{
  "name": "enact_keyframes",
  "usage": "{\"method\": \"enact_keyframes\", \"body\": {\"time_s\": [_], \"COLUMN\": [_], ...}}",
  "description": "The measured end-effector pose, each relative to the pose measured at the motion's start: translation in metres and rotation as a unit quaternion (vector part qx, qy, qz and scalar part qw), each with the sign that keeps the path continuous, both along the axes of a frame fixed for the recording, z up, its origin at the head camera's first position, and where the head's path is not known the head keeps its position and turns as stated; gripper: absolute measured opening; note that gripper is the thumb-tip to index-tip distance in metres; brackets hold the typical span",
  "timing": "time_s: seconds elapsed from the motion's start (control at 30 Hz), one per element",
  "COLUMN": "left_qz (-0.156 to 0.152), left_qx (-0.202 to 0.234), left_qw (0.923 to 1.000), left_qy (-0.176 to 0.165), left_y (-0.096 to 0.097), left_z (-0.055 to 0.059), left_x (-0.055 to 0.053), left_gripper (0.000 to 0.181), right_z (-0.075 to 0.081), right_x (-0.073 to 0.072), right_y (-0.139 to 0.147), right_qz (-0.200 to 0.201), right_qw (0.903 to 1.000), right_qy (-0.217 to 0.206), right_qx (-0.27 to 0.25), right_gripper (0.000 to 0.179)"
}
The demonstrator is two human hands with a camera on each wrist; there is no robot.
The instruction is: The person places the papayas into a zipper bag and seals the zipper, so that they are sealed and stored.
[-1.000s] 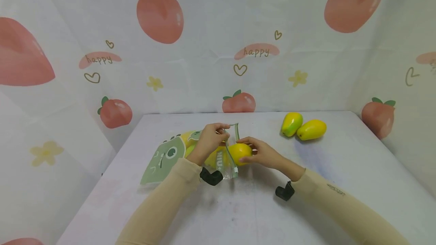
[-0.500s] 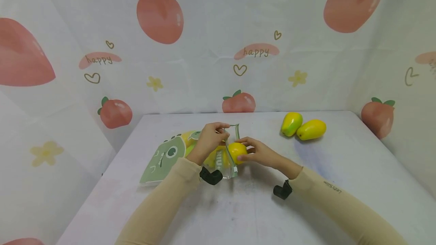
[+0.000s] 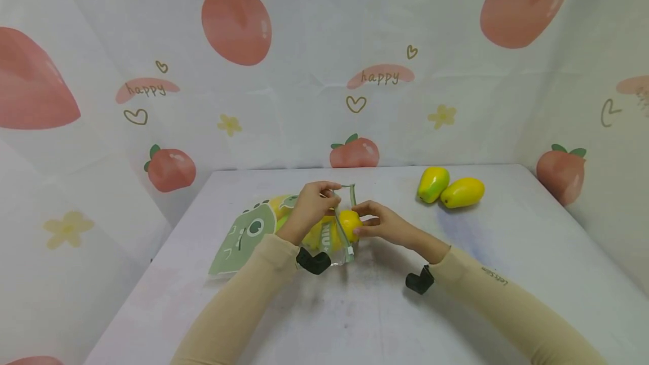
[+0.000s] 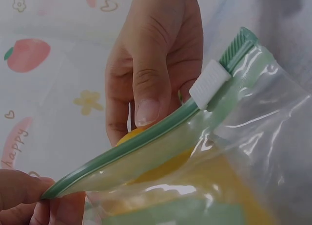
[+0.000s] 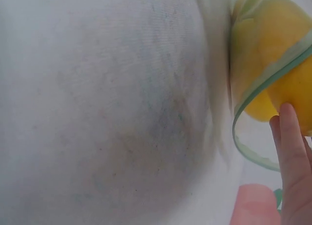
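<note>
A zip bag point(image 3: 240, 244) with a green dinosaur face lies on the table, its mouth facing right. Yellow fruit shows through its clear part. My left hand point(image 3: 310, 210) pinches the bag's green zip edge and keeps the mouth apart. With thumb and fingers, my right hand point(image 3: 385, 223) holds the outer end of a yellow papaya point(image 3: 350, 225), most of which is inside the opening. In the left wrist view, a white slider point(image 4: 209, 84) sits near one end of the zip strip. The right wrist view shows the thumb point(image 5: 292, 142) against the papaya, within the green rim.
Two more papayas, one yellow-green point(image 3: 433, 185) and one yellow point(image 3: 463, 192), lie together at the back right of the white table point(image 3: 365, 308). Behind the table hangs a fruit-printed cloth point(image 3: 304, 111).
My right hand has pushed the papaya leftward, deeper into the bag's mouth, so less of it shows outside. My left hand has stayed at the zip edge.
</note>
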State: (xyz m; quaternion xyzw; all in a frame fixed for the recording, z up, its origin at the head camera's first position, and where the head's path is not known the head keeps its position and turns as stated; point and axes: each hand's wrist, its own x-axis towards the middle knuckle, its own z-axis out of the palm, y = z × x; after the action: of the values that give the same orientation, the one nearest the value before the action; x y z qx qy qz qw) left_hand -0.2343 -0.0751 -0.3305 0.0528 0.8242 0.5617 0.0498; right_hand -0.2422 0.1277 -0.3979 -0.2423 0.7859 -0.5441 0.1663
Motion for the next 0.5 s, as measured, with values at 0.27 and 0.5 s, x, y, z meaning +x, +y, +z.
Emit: {"method": "enact_keyframes", "body": {"time_s": [0.27, 0.5], "left_qz": [0.002, 0.008], "left_qx": [0.004, 0.006], "left_qw": [1.0, 0.9999], "left_qy": [0.003, 0.003], "left_y": [-0.0006, -0.0017], "left_z": [0.0, 0.0012], "left_x": [-0.0017, -0.0026], "left_gripper": [0.03, 0.03], "right_z": [0.0011, 0.0014], "right_x": [-0.0015, -0.0031], "right_y": [-0.0016, -0.0016], "right_qz": [0.003, 0.008], "right_qw": [1.0, 0.9997], "right_qy": [0.007, 0.021], "right_qx": [0.001, 0.008], "right_gripper": [0.052, 0.051]}}
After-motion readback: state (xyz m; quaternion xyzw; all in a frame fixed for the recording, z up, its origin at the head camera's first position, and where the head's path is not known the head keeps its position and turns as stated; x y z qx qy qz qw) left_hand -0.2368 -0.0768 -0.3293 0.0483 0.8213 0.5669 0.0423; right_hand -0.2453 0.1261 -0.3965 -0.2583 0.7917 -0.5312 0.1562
